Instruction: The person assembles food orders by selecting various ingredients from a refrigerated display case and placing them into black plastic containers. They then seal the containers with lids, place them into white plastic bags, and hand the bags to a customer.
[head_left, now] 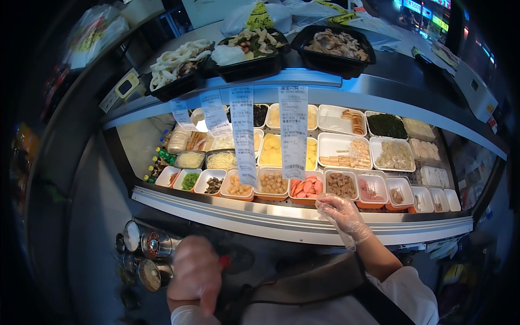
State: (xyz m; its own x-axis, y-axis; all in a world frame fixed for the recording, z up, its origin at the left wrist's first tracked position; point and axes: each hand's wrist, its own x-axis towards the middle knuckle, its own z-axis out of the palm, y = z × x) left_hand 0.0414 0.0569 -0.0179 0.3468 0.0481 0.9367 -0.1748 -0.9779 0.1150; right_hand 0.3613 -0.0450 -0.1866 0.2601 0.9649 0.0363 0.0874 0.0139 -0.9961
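Note:
My right hand [345, 219], in a clear plastic glove, is at the front edge of the display case, its fingertips by the tray of brown chunks [341, 186]. Its fingers are curled together; what they hold, if anything, is hidden. Beside that tray, to the left, sits one with pink sausage slices [306, 187]. Low on the left, my left hand [195, 271] is blurred by motion and its fingers cannot be made out. A small red thing [223, 261] shows next to it; whether the hand touches it I cannot tell.
Order slips [294, 132] hang over the case in front of yellow slices [272, 149]. Three black bowls of food [336, 50] stand on the shelf above. Metal pots [154, 244] are at the lower left. White boxes [474, 93] stand at the far right.

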